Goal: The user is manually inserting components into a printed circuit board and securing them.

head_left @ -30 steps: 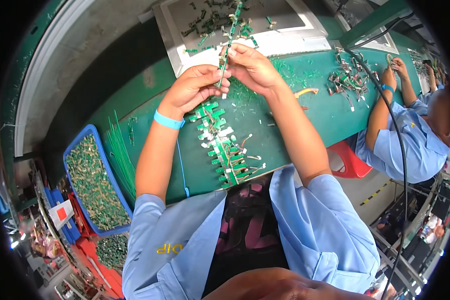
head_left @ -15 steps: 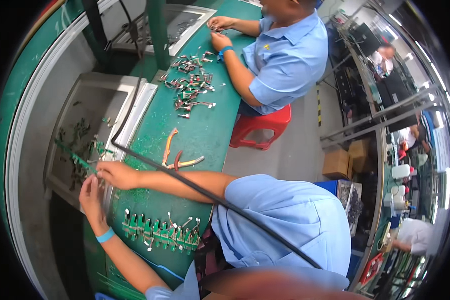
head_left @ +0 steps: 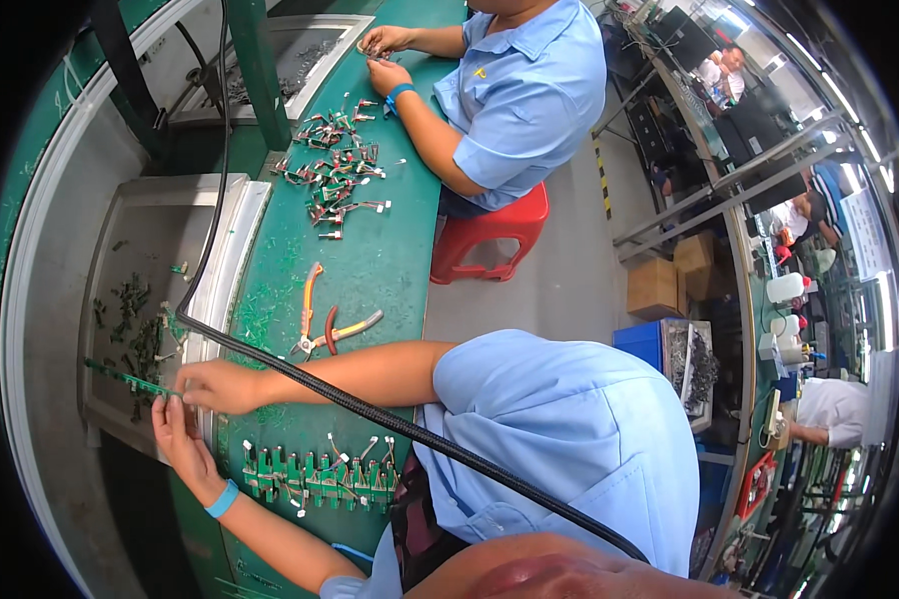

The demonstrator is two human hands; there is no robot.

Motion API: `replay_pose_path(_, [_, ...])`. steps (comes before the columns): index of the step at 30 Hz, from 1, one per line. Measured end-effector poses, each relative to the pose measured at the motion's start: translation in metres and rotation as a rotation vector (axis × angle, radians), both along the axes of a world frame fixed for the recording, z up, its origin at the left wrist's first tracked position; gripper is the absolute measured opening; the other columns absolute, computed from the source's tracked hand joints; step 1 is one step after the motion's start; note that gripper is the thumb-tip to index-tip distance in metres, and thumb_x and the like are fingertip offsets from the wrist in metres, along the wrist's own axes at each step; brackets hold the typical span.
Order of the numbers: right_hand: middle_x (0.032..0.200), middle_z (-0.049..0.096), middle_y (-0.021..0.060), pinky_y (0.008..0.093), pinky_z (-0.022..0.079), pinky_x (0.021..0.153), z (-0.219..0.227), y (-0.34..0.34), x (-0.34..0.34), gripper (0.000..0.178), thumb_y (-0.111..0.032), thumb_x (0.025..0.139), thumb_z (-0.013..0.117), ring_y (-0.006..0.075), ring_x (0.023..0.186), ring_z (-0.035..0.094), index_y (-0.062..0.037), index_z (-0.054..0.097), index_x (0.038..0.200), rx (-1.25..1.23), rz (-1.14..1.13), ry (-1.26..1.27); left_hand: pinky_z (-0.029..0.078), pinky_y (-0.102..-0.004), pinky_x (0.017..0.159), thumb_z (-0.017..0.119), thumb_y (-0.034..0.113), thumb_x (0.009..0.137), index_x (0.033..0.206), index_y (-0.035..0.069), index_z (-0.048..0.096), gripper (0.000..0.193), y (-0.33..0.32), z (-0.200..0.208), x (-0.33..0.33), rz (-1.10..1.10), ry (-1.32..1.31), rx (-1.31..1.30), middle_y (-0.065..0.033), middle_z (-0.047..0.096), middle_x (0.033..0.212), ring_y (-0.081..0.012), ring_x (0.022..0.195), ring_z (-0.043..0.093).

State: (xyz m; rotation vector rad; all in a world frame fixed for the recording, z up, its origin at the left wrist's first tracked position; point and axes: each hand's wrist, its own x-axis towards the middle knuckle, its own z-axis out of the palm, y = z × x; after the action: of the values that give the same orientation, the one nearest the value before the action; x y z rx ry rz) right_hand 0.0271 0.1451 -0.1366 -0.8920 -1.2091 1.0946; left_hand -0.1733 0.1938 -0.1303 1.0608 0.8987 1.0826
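A narrow green circuit board strip [head_left: 130,378] sticks out from my two hands over a grey tray. My right hand [head_left: 220,386] pinches its near end with thumb and fingers. My left hand [head_left: 183,439], below it with a blue wristband, has its raised fingertips closed on the same end; the fingers hide what lies between them. A row of small green boards with white-plugged wires [head_left: 320,477] lies on the green bench beside my left forearm. Beyond my right forearm rest cutting pliers [head_left: 328,324] with orange and red handles, their jaws beside the forearm.
The grey tray [head_left: 192,200] holds dark green scraps [head_left: 135,309]. Green clippings litter the bench [head_left: 270,270]. A black cable [head_left: 370,407] crosses above my right forearm. Farther along are a pile of wired boards [head_left: 335,185] and a co-worker [head_left: 529,90] on a red stool [head_left: 499,240].
The whole view has shifted, so the bench and co-worker sit farther left. The strip now lies flatter, its far end lower in view, with both hands still at its near end.
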Motion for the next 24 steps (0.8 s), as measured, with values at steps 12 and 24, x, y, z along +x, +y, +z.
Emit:
replay_pose_path(12, [0.083, 0.068, 0.0089, 0.0356, 0.056, 0.065, -0.044, 0.025, -0.019, 0.009, -0.009, 0.105, 0.067, 0.0174, 0.068, 0.062, -0.0034, 0.070, 0.098, -0.351, 0.761, 0.969, 0.051, -0.0260, 0.105, 0.066, 0.013, 0.113, 0.152, 0.000, 0.055, 0.043, 0.029, -0.021, -0.015, 0.027, -0.098, -0.065, -0.0117, 0.064, 0.143, -0.0166, 0.122, 0.063])
replay_pose_path(24, [0.069, 0.065, 0.0086, 0.0376, 0.059, 0.062, -0.051, 0.024, -0.037, 0.013, -0.013, 0.099, 0.070, 0.0226, 0.061, 0.065, -0.0022, 0.072, 0.091, 0.138, 0.026, 0.053, 0.051, -0.0286, 0.107, 0.061, 0.012, 0.115, 0.157, -0.006, 0.051, 0.047, 0.013, 0.027, 0.008, 0.225, 0.045, 0.049, -0.0197, 0.062, 0.148, -0.0226, 0.122, 0.063])
